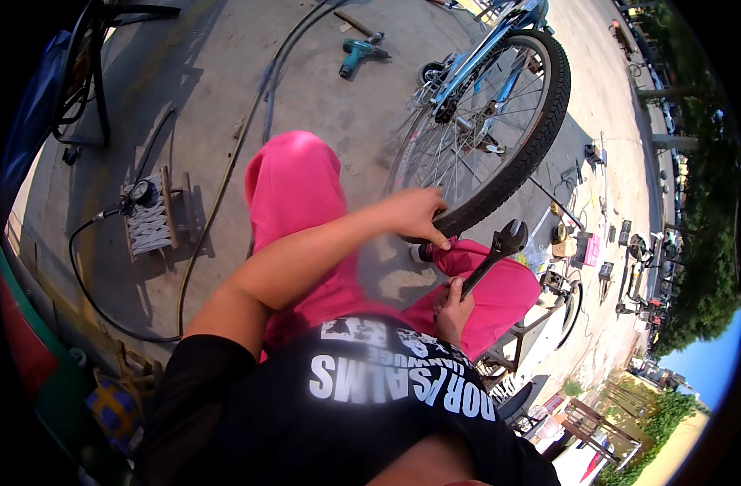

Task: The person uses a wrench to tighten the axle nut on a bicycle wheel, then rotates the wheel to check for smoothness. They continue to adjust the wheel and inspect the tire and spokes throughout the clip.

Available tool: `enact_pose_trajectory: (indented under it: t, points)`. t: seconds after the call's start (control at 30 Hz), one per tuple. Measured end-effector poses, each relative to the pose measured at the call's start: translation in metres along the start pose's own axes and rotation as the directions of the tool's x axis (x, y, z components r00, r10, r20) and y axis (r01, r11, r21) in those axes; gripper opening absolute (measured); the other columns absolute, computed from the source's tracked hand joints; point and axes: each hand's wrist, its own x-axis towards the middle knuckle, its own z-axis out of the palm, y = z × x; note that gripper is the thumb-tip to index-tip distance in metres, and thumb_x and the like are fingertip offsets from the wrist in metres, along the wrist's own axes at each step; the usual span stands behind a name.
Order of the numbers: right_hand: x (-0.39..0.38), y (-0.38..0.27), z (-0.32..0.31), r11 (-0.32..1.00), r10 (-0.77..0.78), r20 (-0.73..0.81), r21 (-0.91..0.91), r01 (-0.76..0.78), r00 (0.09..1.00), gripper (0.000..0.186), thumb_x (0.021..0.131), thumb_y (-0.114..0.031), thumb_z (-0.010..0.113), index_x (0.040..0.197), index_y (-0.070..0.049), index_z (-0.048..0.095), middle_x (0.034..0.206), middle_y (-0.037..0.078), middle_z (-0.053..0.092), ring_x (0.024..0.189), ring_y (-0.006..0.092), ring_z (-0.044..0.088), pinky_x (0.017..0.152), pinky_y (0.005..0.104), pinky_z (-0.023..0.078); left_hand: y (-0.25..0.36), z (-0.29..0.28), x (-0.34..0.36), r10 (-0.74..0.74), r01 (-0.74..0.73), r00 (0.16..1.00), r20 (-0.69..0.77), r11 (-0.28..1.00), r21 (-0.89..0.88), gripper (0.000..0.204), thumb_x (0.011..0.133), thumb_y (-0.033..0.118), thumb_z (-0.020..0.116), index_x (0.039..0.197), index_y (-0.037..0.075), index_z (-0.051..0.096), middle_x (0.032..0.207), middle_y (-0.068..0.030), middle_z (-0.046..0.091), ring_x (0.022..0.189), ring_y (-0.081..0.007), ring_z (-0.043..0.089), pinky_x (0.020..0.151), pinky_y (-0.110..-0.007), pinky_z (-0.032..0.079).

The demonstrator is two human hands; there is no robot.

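Note:
A blue bicycle [465, 69] is in front of me, its spoked wheel with a black knobby tyre [558, 85] reaching close to my knees. My left hand [415, 217] is on the near end of this tyre, the thumb on one side and the fingers on the other. Beside my right thigh, my right hand [453, 312] is wrapped round the handle of a dark adjustable wrench [493, 257]. The wrench's head points up and away, below the tyre. Part of my right palm is hidden by the wrench and the trouser leg.
A teal cordless drill [357, 55] and a hammer [358, 28] lie on the concrete ahead. A hose [239, 138] crosses the ground at left, near a small woven stool [150, 215] with a pressure gauge [141, 192] on it. Tools and a pink box [587, 249] are scattered at right.

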Motion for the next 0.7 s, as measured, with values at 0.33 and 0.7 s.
enact_pose_trajectory:
  t: [0.33, 0.7]
  points:
    - [0.007, -0.064, 0.045, 0.956, -0.232, 0.225, -0.127, 0.264, 0.947, 0.017, 0.097, -0.020, 0.051, 0.094, -0.003, 0.053, 0.061, -0.003, 0.043, 0.046, 0.0041, 0.035, 0.043, 0.0207, 0.027, 0.005, -0.013, -0.019, 0.102, -0.171, 0.970, -0.222, 0.932, -0.318, 0.080, 0.068, 0.053, 0.075, 0.129, 0.006, 0.051, 0.111, -0.0168, 0.051, 0.104, -0.0296, 0.055, 0.089, -0.037, 0.045]
    - [0.032, -0.139, 0.091, 0.782, -0.281, 0.501, -0.375, 0.498, 0.819, 0.048, 0.085, -0.018, 0.064, 0.127, -0.004, 0.045, 0.113, 0.022, 0.055, 0.100, 0.0401, 0.057, 0.082, 0.0434, 0.046, 0.016, -0.042, -0.029, -0.274, -0.164, 0.939, -0.206, 0.170, -0.972, 0.026, 0.091, 0.022, 0.060, 0.107, 0.004, 0.050, 0.086, -0.0096, 0.061, 0.075, -0.0211, 0.061, 0.072, -0.033, 0.052]
